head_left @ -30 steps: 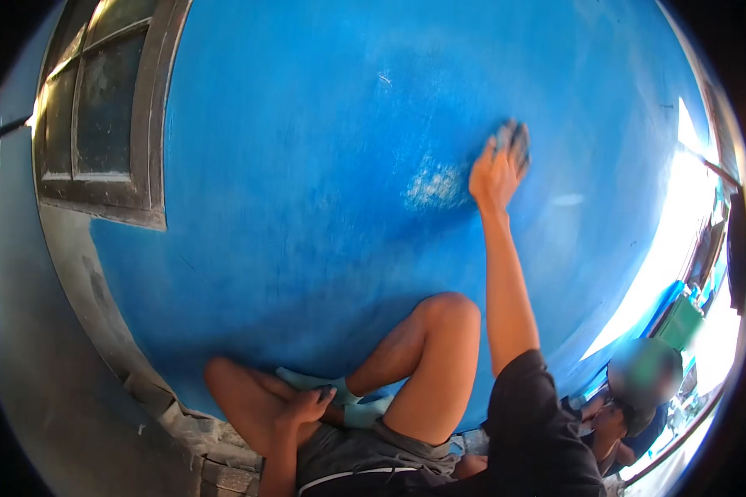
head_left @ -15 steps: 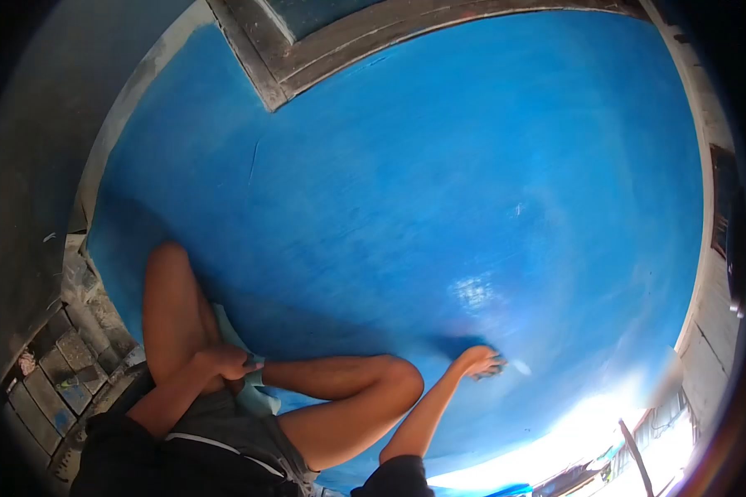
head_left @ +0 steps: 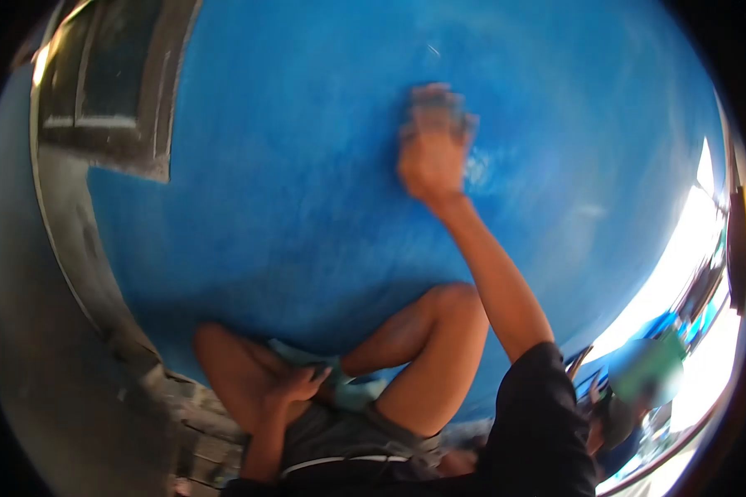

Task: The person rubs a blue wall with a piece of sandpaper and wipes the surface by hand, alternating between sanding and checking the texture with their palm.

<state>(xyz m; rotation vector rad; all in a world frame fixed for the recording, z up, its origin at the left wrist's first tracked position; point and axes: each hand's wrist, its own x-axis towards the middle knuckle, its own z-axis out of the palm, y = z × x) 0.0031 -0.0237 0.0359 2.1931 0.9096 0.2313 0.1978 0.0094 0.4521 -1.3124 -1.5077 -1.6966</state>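
Observation:
My right hand [head_left: 435, 145] reaches far up over a smooth blue surface [head_left: 298, 149], back side towards me, right at the paint. Its fingers are smeared by motion, with dark grey patches across them; whether it holds something I cannot tell. My left hand [head_left: 300, 384] rests low over my lap, fingers curled closed, with something dark at the fingertips. Close to it, between my bent legs, shows a pale teal cloth [head_left: 360, 393]. Shiny light spots lie on the blue just right of my right hand.
A worn wooden frame with dark panes [head_left: 128, 149] juts in at upper left. Along the left runs a grey edge strip [head_left: 99, 257]. Stone or brick pieces [head_left: 211, 443] lie beside my left leg. At lower right, a person [head_left: 630, 414] shows near a blurred green shape.
My right hand has swept from low right up to the upper middle of the blue surface. The view has turned, and the person at right has come into it. My left hand stays at my lap.

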